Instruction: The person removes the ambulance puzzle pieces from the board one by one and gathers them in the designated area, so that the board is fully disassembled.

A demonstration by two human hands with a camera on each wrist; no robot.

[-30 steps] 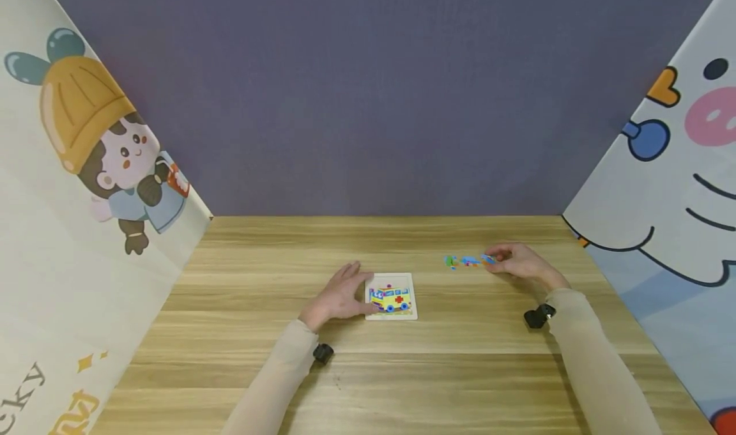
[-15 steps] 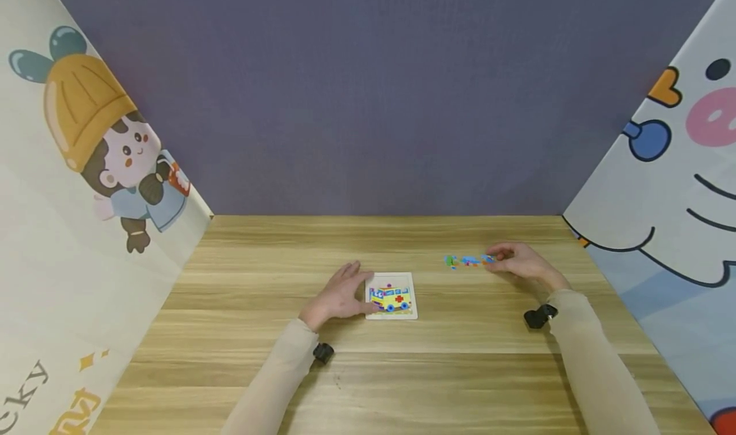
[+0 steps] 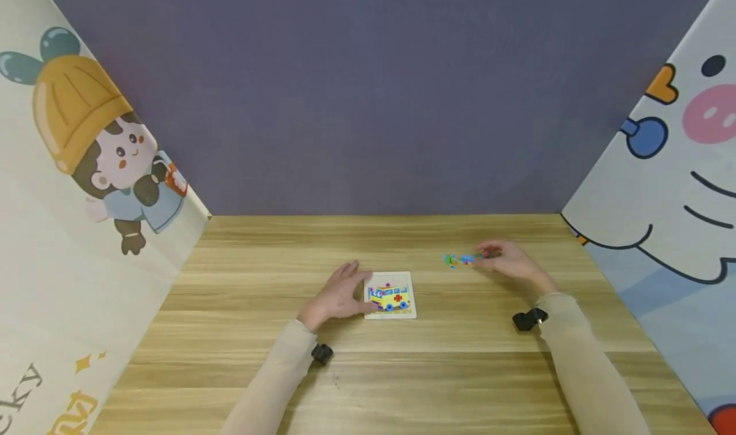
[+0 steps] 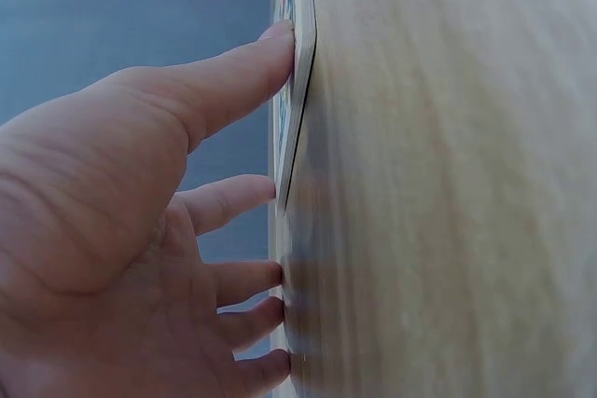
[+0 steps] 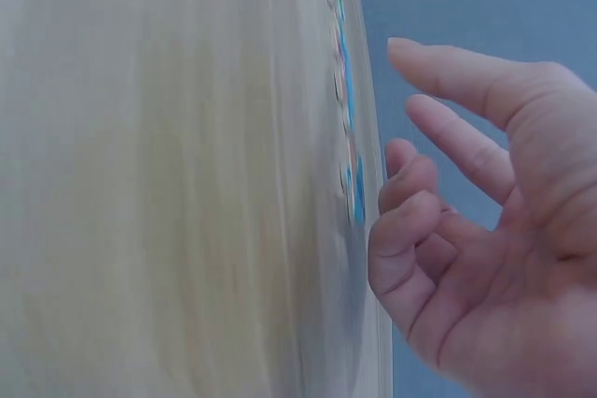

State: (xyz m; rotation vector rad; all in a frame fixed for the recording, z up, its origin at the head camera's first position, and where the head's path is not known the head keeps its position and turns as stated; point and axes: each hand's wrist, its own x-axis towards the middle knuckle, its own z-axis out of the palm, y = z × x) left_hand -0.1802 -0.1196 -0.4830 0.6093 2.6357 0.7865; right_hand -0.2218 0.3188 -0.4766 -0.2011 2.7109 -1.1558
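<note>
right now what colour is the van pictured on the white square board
The van is yellow with a red cross, seen best in the head view.

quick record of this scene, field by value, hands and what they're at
left hand: thumb resting on the board
right hand: over the right end of the pieces, holding nothing that shows
board: on the table, with a yellow ambulance picture
pieces: loose on the table, right of the board, blue and green among them
piece count: cannot tell, some hidden
</note>
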